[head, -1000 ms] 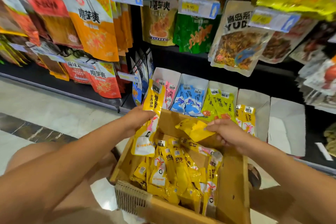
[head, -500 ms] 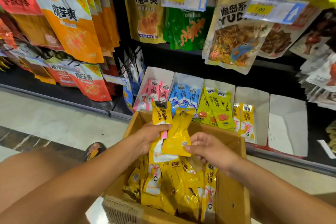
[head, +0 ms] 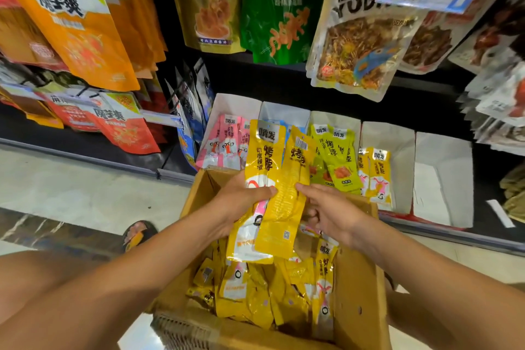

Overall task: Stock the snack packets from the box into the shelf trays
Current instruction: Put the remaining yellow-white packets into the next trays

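Being held upright just above the open cardboard box (head: 358,295), two yellow snack packets (head: 279,179) are being gripped by the left hand (head: 241,203), thumb across their fronts, while one edge is being pinched by the right hand (head: 331,209). More loose packets (head: 255,295) are being kept inside the box; white shelf trays (head: 393,145), partly filled, are being seen just beyond it.

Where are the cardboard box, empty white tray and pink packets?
cardboard box (head: 358,304), head view, its right wall.
empty white tray (head: 443,159), head view, its inner back wall.
pink packets (head: 227,148), head view, front of one packet.
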`<act>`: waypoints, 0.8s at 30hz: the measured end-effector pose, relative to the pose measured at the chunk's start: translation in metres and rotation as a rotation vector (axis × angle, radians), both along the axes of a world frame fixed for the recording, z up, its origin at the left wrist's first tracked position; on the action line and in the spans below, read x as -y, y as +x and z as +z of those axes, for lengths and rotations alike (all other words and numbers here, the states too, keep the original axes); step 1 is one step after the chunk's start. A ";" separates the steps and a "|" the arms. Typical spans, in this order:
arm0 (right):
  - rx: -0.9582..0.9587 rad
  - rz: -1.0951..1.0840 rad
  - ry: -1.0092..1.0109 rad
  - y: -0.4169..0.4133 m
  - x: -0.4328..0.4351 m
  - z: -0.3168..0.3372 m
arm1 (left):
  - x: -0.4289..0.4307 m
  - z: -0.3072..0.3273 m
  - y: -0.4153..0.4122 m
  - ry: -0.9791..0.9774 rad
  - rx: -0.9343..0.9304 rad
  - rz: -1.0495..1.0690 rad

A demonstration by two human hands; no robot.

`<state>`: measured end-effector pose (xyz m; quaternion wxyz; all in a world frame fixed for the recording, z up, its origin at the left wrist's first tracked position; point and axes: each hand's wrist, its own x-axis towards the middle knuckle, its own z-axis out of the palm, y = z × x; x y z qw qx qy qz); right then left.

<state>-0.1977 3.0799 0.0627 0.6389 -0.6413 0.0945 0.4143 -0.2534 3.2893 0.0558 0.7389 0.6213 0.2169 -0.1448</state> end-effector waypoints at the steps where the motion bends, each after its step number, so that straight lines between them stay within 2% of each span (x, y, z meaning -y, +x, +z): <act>1: 0.001 -0.008 0.002 0.001 0.000 -0.001 | 0.001 0.002 -0.001 0.001 0.008 -0.009; 5: 0.139 -0.050 -0.022 0.005 -0.004 0.005 | -0.003 0.002 0.000 0.089 0.063 0.031; 9: 0.453 -0.039 -0.231 0.009 -0.003 0.012 | -0.006 0.005 0.000 0.012 0.068 0.117; 12: 0.579 -0.009 -0.258 0.004 -0.009 0.016 | -0.002 -0.001 0.002 -0.128 0.009 0.157; 15: 0.591 0.003 -0.197 -0.006 -0.021 0.016 | 0.002 -0.006 0.001 -0.278 -0.035 0.135; 19: 0.532 0.016 -0.104 -0.012 -0.027 0.015 | 0.018 0.019 -0.005 -0.301 0.028 0.027; 24: 0.462 0.078 -0.011 -0.012 -0.032 0.012 | 0.015 0.013 -0.007 -0.124 0.087 0.057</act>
